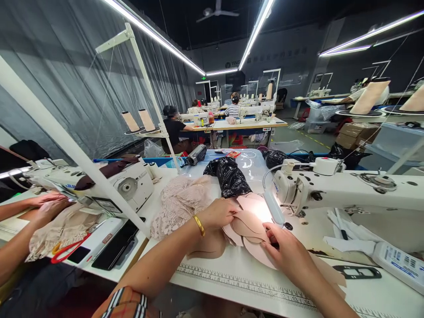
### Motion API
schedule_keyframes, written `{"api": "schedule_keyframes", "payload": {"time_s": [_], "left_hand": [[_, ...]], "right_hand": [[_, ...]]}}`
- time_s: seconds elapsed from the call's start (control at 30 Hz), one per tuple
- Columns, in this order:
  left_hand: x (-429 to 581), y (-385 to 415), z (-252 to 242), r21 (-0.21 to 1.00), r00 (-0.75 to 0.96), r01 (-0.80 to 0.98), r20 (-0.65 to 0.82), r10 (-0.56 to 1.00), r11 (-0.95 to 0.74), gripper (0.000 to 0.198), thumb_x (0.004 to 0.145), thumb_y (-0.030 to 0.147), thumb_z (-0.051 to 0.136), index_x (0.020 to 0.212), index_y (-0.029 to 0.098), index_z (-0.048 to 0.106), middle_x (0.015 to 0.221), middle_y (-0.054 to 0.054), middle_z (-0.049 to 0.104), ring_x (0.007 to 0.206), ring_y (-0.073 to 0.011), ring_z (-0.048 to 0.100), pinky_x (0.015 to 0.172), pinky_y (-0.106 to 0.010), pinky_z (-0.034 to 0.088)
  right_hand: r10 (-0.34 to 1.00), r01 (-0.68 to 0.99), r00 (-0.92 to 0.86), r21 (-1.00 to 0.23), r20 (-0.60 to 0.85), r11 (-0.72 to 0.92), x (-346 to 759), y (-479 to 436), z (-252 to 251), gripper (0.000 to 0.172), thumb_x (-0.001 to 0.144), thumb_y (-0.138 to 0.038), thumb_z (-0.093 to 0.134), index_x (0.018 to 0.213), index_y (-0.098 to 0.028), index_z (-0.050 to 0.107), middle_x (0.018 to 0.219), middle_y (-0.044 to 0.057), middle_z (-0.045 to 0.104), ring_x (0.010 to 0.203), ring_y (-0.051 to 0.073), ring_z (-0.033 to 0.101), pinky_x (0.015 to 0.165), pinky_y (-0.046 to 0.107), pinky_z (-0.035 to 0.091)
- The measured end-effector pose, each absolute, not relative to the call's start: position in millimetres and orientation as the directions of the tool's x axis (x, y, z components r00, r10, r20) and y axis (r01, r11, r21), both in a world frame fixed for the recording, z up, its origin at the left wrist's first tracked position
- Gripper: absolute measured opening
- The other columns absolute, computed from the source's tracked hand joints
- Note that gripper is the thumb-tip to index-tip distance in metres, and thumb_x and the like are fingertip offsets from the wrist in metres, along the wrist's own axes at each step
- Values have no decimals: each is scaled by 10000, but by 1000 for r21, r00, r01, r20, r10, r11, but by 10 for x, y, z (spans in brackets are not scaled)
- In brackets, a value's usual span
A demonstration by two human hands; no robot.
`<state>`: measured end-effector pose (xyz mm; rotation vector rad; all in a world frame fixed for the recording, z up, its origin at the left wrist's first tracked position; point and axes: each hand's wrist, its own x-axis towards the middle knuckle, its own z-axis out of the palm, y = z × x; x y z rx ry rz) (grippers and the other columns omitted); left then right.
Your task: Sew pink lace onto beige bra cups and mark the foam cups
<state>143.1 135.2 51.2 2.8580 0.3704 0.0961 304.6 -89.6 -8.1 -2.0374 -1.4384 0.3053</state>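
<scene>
Several curved beige fabric pieces (pixel 250 224) lie overlapped on the white table, in front of the sewing machine's needle area. My left hand (pixel 218 214), with a gold bangle (pixel 199 225) on the wrist, pinches the far left edge of the upper fabric piece. At that piece's right end, my right hand (pixel 281 245) grips the edge between thumb and fingers. More beige pieces extend beneath both hands. Crumpled beige lace (pixel 185 198) rests to the left, and a black plastic bag (pixel 230 176) touches the back of the pile.
The white sewing machine (pixel 344 187) stands on the right, with a small lamp (pixel 274 210) lighting the fabric. A printed ruler (pixel 232 280) runs along the front edge. To the left, a co-worker's hands (pixel 49 205) work at another machine (pixel 122 185). A thread stand (pixel 142 66) rises between.
</scene>
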Motion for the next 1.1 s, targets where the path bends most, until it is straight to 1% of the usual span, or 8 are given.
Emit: {"api": "schedule_keyframes", "payload": {"time_s": [0.1, 0.3, 0.47, 0.6, 0.67, 0.73, 1.0, 1.1], "left_hand": [[1415, 1361, 473, 270, 972, 218, 21, 233, -938, 266, 890, 170, 639, 1079, 257, 805, 1057, -23, 805, 1039, -234, 703, 959, -327, 487], [1452, 1432, 454, 272, 951, 284, 39, 306, -919, 301, 1003, 228, 523, 1049, 246, 820, 1043, -31, 817, 971, -219, 720, 880, -318, 516], [1404, 1443, 482, 259, 964, 253, 7, 264, -932, 312, 972, 213, 575, 1170, 304, 798, 1105, 14, 817, 1008, -193, 724, 906, -287, 513], [1373, 1406, 485, 214, 974, 223, -19, 224, -951, 298, 906, 200, 654, 1138, 315, 800, 1088, 23, 811, 1050, -209, 706, 963, -308, 492], [1395, 1383, 476, 183, 974, 225, -21, 225, -957, 231, 924, 225, 651, 1079, 294, 807, 1065, 9, 807, 1040, -219, 700, 966, -328, 486], [1439, 1365, 452, 149, 972, 233, -13, 233, -961, 182, 946, 238, 634, 995, 264, 808, 1030, -16, 800, 1028, -230, 695, 958, -347, 479], [1602, 1312, 376, 61, 973, 225, 39, 228, -972, 197, 956, 176, 566, 883, 189, 749, 1034, -87, 769, 1028, -266, 669, 886, -397, 445], [1608, 1287, 424, 66, 979, 196, 44, 199, -978, 133, 937, 214, 609, 940, 203, 742, 1058, -68, 765, 1051, -263, 660, 861, -385, 432]], "right_hand": [[917, 774, 367, -598, 157, -208, 3036, -858, -58, 315, 915, -361, 459, 1145, -245, 640, 909, 55, 702, 880, 290, 638, 769, 391, 476], [892, 726, 439, -626, 105, -283, 3131, -824, -63, 346, 935, -431, 427, 1113, -245, 658, 852, 57, 717, 791, 270, 679, 703, 352, 505], [872, 699, 484, -633, 77, -332, 3246, -859, -111, 331, 921, -469, 444, 1026, -258, 677, 814, 46, 744, 738, 249, 716, 676, 329, 548], [864, 694, 498, -633, 77, -343, 3277, -874, -129, 331, 942, -446, 426, 1023, -274, 697, 947, 65, 806, 829, 255, 755, 693, 328, 562], [867, 702, 492, -628, 84, -337, 3277, -879, -126, 349, 959, -460, 422, 996, -278, 717, 1016, 83, 818, 897, 275, 761, 716, 340, 558], [875, 714, 476, -620, 87, -326, 3272, -883, -114, 364, 964, -476, 434, 1003, -283, 740, 1032, 89, 822, 894, 288, 757, 717, 352, 548], [881, 751, 451, -594, 141, -289, 3207, -885, 25, 406, 1014, -443, 369, 803, -267, 668, 783, 67, 742, 700, 257, 661, 645, 331, 454], [876, 749, 456, -600, 157, -282, 3211, -898, 53, 404, 1020, -428, 378, 807, -264, 680, 758, 68, 717, 689, 253, 649, 625, 324, 433]]}}
